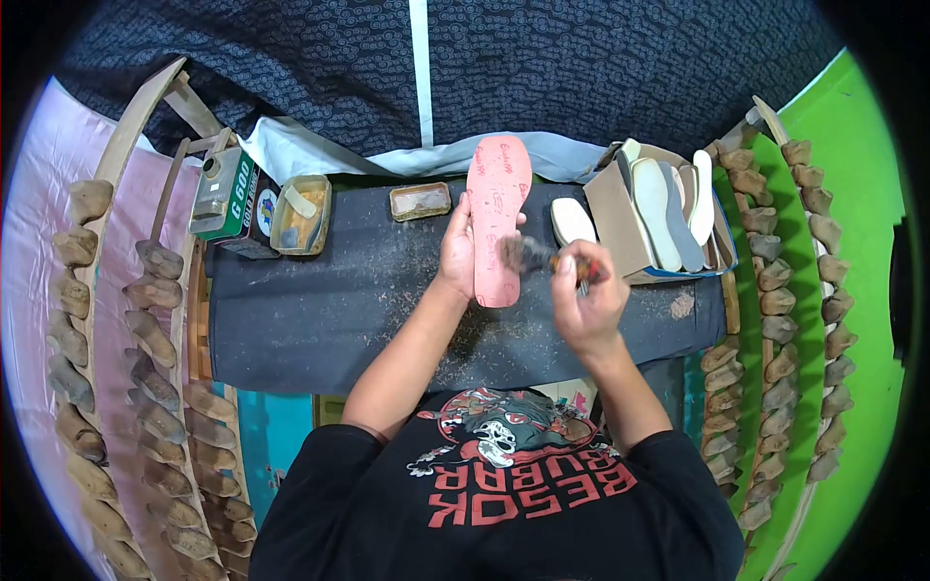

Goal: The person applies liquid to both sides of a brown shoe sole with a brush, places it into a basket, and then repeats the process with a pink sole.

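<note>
A pink insole with red writing on it stands lengthwise over the table, its wide end away from me. My left hand grips it from the left side, fingers curled behind and fingertips showing at the right edge. In my right hand is a small tool with an orange-and-black handle, the fist closed round it. Its grey-brown head, smeared by motion, overlaps the insole's lower right edge in this view; I cannot tell what kind of tool it is.
Shavings litter the dark cloth-covered table. A green glue can, an open tub and a small tray stand at the back. On the right are pale soles and a cardboard box of insoles. Racks of wooden shoe lasts flank both sides.
</note>
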Motion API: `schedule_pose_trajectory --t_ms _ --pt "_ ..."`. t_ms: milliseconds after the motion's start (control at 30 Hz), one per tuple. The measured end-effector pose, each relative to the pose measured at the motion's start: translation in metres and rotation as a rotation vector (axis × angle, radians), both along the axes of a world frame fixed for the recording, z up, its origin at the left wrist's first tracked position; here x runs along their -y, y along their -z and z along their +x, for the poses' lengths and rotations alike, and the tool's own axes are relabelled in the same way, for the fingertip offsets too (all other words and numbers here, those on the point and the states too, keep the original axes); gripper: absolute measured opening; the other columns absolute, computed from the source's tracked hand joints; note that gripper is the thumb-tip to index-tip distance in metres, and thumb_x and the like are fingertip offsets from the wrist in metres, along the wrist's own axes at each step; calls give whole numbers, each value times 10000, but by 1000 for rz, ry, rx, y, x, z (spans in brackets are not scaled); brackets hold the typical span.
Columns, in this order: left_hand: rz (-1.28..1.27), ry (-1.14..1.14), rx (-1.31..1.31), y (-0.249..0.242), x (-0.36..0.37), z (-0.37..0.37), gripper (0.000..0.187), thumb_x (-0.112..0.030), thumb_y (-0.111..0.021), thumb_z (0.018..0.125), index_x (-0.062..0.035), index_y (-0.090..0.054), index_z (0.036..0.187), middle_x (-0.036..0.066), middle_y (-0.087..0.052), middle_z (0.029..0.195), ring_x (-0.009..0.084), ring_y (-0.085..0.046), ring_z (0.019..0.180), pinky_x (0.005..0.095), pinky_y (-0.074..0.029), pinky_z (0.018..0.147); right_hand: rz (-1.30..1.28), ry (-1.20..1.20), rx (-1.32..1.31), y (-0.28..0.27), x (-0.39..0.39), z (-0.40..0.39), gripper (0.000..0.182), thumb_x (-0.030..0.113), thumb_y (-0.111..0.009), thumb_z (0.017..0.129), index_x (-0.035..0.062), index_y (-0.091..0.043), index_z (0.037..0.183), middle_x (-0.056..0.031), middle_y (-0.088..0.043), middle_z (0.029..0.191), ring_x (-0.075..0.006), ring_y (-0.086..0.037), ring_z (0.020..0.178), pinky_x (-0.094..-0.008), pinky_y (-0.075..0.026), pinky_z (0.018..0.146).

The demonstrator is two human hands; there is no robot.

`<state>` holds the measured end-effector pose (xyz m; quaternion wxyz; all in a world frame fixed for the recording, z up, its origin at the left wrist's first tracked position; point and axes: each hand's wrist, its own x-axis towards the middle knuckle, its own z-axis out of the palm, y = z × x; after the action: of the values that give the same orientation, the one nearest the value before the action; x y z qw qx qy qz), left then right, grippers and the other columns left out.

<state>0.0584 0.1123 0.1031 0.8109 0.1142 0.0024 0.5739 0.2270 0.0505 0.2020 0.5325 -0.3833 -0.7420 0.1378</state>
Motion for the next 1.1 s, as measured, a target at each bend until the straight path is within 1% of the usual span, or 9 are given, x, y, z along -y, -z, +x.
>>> schedule_pose_trajectory --t_ms 100,233,400,567,700,767,867,1000,1100 --pt "-20 -68 -91 6 -4 -2 612 -523 -307 1072 -42 -585 1327 194 -705 1094 261 -707 864 375 -600 787 126 -122 61 2 13 -8 141 13 -651 908 -12 -596 1035 -76 -620 722 -134 -604 560 -282 -488 526" --pt "-78 -116 -148 -4 3 6 620 -529 -296 1072 -46 -593 1321 180 -716 1074 264 -712 891 373 -601 796 5 59 28 -1 -11 0 133 33 -666 913 2 -592 1019 -75 -625 715 -136 -600 525 -288 -480 497" --pt "-4 -96 -162 8 -5 5 634 -556 -302 1063 -54 -604 1306 168 -714 1064 252 -694 868 387 -595 775 98 -90 118 -10 9 -6 138 15 -670 878 -16 -598 991 -105 -634 724 -213 -624 532 -322 -502 525" --pt "-54 -83 -97 8 -5 0 629 -556 -309 1063 -54 -588 1318 183 -701 1059 269 -674 856 382 -585 757 -70 1 -7 -5 -2 1 140 22 -664 891 -15 -602 1011 -81 -632 700 -148 -616 540 -302 -494 508" --pt "-34 -128 -112 4 -7 0 619 -549 -306 1065 -59 -574 1334 190 -695 1062 264 -672 849 393 -583 754 142 -154 89 -8 9 -3 102 11 -653 903 -14 -610 992 -75 -634 690 -128 -619 553 -289 -490 508" --pt "-48 -152 -111 2 -7 0 624 -553 -306 1065 -58 -571 1338 188 -693 1063 263 -673 847 385 -587 737 135 -185 83 -7 9 -3 98 3 -661 889 -15 -614 973 -75 -636 695 -142 -622 548 -288 -491 511" --pt "-55 -132 -121 -4 -2 0 638 -568 -311 1060 -50 -584 1311 168 -703 1031 243 -683 824 356 -590 729 -37 50 6 -11 0 1 134 -2 -684 849 -9 -617 965 -86 -641 708 -188 -633 541 -301 -505 530" --pt "-53 -161 -175 -8 -4 4 649 -578 -305 1058 -47 -601 1285 144 -713 1019 216 -694 819 335 -591 717 110 -214 61 -5 10 -10 108 24 -667 886 10 -617 981 -80 -635 700 -171 -631 542 -307 -497 510" --pt "-63 -180 -188 -11 0 8 643 -566 -301 1062 -46 -595 1299 153 -711 1050 229 -695 845 348 -590 742 44 -54 64 -5 -7 -2 96 28 -662 895 7 -612 974 -75 -628 693 -171 -619 527 -312 -488 498"
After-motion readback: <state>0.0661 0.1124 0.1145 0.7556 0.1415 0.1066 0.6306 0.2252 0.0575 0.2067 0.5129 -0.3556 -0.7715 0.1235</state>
